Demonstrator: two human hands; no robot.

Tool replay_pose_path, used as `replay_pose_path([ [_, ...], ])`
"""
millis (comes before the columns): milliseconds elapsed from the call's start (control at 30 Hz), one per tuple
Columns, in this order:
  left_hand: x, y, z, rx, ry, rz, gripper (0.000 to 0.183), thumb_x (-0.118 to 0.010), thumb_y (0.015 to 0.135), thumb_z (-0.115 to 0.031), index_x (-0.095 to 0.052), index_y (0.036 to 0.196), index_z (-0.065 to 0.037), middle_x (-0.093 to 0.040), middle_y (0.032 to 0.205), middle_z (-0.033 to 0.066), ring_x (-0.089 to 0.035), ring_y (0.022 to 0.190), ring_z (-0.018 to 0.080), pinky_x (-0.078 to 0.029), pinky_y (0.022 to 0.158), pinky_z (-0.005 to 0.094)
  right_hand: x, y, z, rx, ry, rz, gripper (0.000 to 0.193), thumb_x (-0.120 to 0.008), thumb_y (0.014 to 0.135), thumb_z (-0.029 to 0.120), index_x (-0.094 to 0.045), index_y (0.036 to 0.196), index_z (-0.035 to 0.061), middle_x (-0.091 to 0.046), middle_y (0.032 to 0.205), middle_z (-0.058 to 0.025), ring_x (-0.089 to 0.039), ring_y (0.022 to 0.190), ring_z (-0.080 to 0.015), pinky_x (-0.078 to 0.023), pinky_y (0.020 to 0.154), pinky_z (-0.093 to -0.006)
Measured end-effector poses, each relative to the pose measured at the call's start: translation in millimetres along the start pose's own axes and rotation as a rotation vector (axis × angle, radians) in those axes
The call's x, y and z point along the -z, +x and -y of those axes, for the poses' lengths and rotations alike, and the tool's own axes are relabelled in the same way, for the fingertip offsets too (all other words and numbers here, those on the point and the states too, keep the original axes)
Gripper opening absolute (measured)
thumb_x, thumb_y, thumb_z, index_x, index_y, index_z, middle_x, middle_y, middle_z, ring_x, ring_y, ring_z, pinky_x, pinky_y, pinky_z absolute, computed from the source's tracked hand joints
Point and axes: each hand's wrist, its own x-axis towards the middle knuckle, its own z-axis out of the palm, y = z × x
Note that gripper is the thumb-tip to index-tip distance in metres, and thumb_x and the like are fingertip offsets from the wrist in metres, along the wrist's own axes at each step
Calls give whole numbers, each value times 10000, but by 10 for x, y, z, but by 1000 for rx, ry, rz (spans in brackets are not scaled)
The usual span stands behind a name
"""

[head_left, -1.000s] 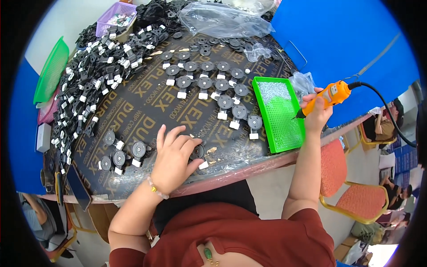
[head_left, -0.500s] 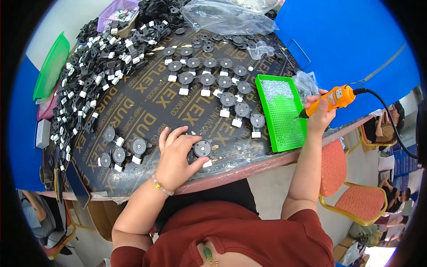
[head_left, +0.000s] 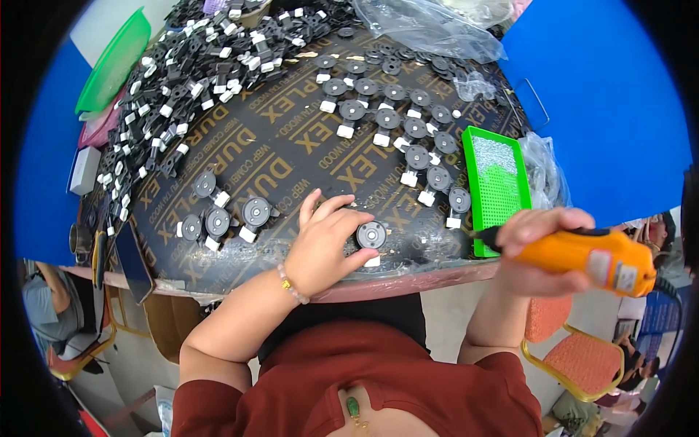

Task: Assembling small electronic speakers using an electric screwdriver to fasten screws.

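My left hand (head_left: 328, 237) lies on the table, thumb and forefinger closed round the edge of a black round part (head_left: 372, 234) with a white tab at its near side. In my right hand (head_left: 542, 233) is an orange electric screwdriver (head_left: 604, 258), its fingers wrapped round the body. The black tip points left, over the near edge of the green perforated tray (head_left: 476, 193), which holds many small silvery screws (head_left: 494, 156). Whether a screw sits on the tip is too small to tell.
Several like parts (head_left: 417, 156) stand in rows left of the tray; a smaller group (head_left: 218, 221) sits left of my hand. A large heap of black and white pieces (head_left: 175, 87) fills the far left. Clear plastic bags (head_left: 429, 29) lie at the back. A dark flat slab (head_left: 135, 262) rests at the table edge.
My right hand has brought the screwdriver from over the tray's middle toward me, and it is now turned level, tip leftward. My left hand stays round the same part; the whole view has shifted.
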Motion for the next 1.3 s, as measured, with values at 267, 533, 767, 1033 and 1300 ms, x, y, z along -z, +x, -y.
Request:
replay_pose_path([
  [267,-6,-21,26,-9,-6,3,458,-783,678,-263,-623,1078,-108,-640,1028,30,-474,1203,243,-176,1079,509,-592,-241,-494,-384,221,-10,737,-664,720,619,-453,1075,9,-634,762,-152,-593,583,-166,-511,554,-276],
  [533,6,-33,14,8,-10,6,457,-786,665,-253,-623,1068,-113,-636,1040,23,-466,1211,235,-184,1075,509,-616,-267,-619,-441,198,-50,702,-676,746,586,-458,1068,2,-633,751,-154,-594,577,-171,-514,550,-282],
  [767,-2,-33,30,-18,-25,-39,424,-766,686,-278,-623,1044,-101,-638,982,29,-492,1172,229,-190,1065,509,-671,-264,-628,-385,34,138,688,-537,752,705,-426,989,68,-599,735,-107,-571,538,-170,-509,520,-291],
  [1033,-5,-11,49,-28,-5,-32,418,-754,690,-288,-632,1047,-107,-642,967,29,-502,1160,224,-215,1045,498,-639,-225,-613,-478,54,28,717,-565,754,693,-442,1065,59,-586,685,-113,-564,531,-173,-504,507,-304],
  [1300,-8,1,-28,-37,53,-35,408,-751,704,-302,-628,1034,-96,-645,975,28,-484,1190,264,-206,1047,518,633,106,-370,-142,-468,-199,591,-577,853,540,-474,1078,3,-605,723,-105,-550,544,-142,-464,506,-259],
])
